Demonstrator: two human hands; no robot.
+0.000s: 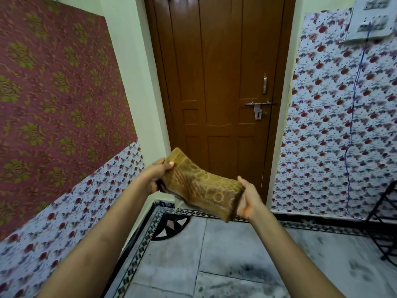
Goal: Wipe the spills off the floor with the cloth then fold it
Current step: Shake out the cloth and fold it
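A mustard-brown patterned cloth (200,187) is folded into a thick rectangle and held in the air in front of the door. My left hand (158,174) grips its upper left end, thumb on top. My right hand (249,198) holds the lower right end, with its thumb on the cloth's top edge and its fingers behind the end. Below, the grey tiled floor (225,254) shows dark smudges near the bottom and right.
A shut brown wooden door (219,82) with a bolt stands straight ahead. Patterned walls close in on both sides. A black metal rack (384,222) stands at the right, with a blue cable (352,117) hanging down the wall. A black patterned border runs along the floor edge.
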